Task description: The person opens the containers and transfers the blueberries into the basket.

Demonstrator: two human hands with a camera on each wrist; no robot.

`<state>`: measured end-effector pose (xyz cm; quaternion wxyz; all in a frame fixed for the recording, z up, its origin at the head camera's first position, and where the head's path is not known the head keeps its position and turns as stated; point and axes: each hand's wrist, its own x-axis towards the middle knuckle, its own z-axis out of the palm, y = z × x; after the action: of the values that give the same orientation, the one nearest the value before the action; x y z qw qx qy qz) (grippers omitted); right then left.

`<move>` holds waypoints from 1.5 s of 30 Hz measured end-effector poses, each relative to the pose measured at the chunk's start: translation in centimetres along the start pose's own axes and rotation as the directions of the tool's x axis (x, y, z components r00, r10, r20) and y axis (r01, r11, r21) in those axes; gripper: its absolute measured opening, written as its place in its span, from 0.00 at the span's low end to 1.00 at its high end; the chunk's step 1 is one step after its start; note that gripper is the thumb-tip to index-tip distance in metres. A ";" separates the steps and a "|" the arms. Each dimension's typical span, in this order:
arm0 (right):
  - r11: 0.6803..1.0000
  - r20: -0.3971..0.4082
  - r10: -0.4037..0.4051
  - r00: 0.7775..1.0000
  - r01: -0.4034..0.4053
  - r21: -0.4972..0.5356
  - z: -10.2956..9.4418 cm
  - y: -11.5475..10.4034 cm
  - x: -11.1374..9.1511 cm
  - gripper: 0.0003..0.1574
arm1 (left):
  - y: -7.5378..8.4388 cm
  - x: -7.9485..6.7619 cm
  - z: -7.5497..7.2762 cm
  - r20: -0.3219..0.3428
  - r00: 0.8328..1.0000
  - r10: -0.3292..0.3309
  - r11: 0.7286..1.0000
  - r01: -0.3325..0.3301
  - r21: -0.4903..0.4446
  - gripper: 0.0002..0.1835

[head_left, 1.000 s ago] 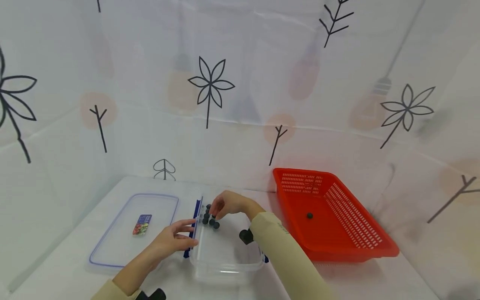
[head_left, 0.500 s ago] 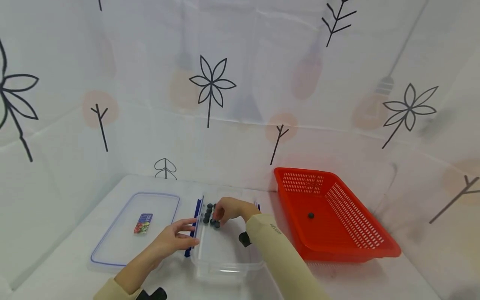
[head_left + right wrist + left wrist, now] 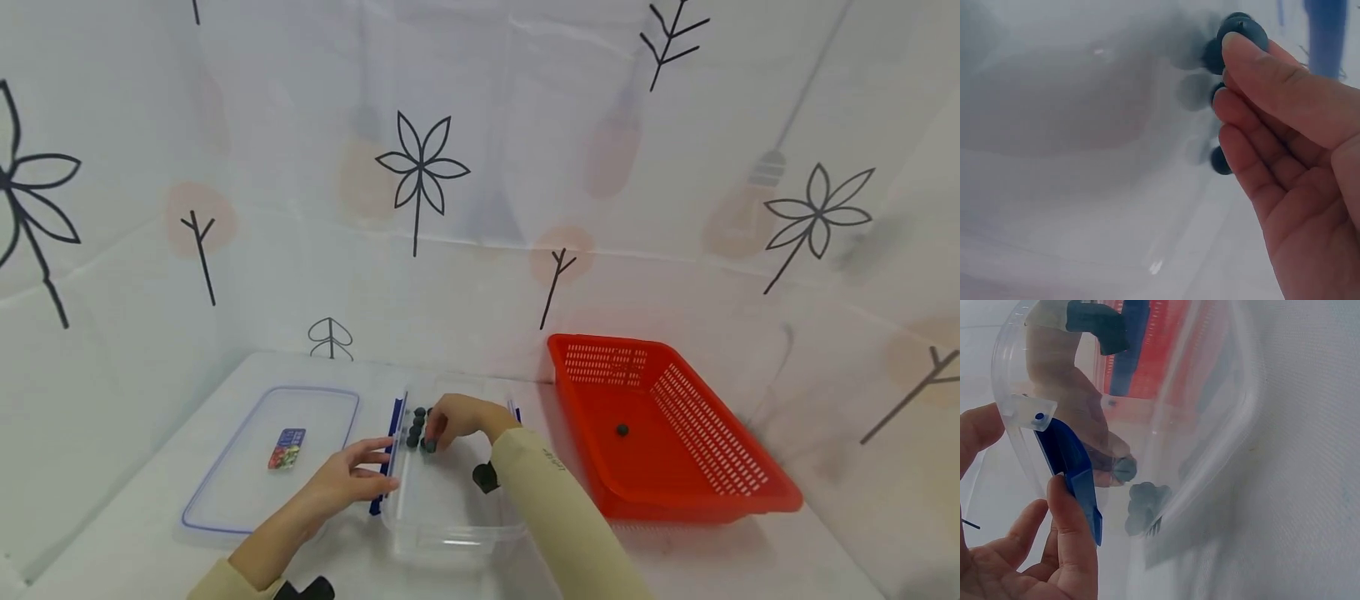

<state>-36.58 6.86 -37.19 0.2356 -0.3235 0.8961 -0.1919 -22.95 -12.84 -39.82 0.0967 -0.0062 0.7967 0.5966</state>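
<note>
A clear plastic box (image 3: pixel 453 532) with blue latches stands mid-table. My right hand (image 3: pixel 459 418) reaches into it and pinches a small dark ball (image 3: pixel 1242 32) between thumb and fingertips. Several similar dark balls (image 3: pixel 413 436) sit in rows along the box's left side, some partly behind my fingers in the right wrist view. On the left, the spread fingers of my left hand (image 3: pixel 341 479) touch the box's rim and a blue latch (image 3: pixel 1072 462). Through the box wall, the left wrist view shows the pinched ball beside a cluster of balls (image 3: pixel 1142 509).
To the left lies a clear lid (image 3: pixel 225 450) with a blue edge and a colourful label (image 3: pixel 287 448). At the right stands a red perforated basket (image 3: pixel 637 492) with one dark ball (image 3: pixel 622 430) inside. A patterned white sheet (image 3: pixel 480 208) hangs behind.
My right hand has lowered slightly toward the front of the ball rows and now pinches a ball there. The left hand stays on the box's side.
</note>
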 end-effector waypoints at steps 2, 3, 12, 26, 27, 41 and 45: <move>1.000 -0.019 -0.017 1.000 0.017 0.019 -0.6 -0.1 -0.3 0.10 | 0.1 0.0 0.0 -0.003 1.000 -0.001 1.000 0.001 0.002 0.36; 0.999 -0.026 -0.028 0.999 0.029 0.025 -0.8 -0.2 -0.5 0.10 | 0.1 0.0 0.0 -0.003 1.000 -0.001 1.000 0.001 0.003 0.36; 0.991 -0.089 -0.085 0.992 0.093 0.094 -2.8 -1.2 -2.5 0.09 | 0.1 0.0 0.0 -0.004 1.000 -0.009 1.000 0.009 0.010 0.36; 0.975 -0.150 -0.164 0.975 0.183 0.124 -3.5 -1.9 -6.6 0.10 | -0.1 0.0 0.3 -0.013 1.000 -0.014 1.000 0.014 0.016 0.38; 0.974 -0.160 -0.175 0.971 0.195 0.116 -3.5 -2.0 -7.0 0.10 | 0.0 0.1 0.3 -0.012 1.000 -0.010 1.000 0.010 0.017 0.38; 0.971 -0.331 -0.207 0.920 0.235 0.044 -2.9 -1.6 -11.4 0.10 | -0.1 0.0 0.2 -0.015 1.000 -0.009 1.000 0.010 0.025 0.38; 0.978 -0.402 -0.168 0.900 0.204 0.048 -2.7 -0.7 -12.3 0.10 | -0.1 0.1 0.3 -0.011 1.000 0.000 1.000 0.000 0.024 0.38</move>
<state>-29.30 15.13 -30.99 0.0444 -0.3515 0.8807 -0.3145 -22.95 -12.59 -39.98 0.0925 -0.0083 0.8044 0.5867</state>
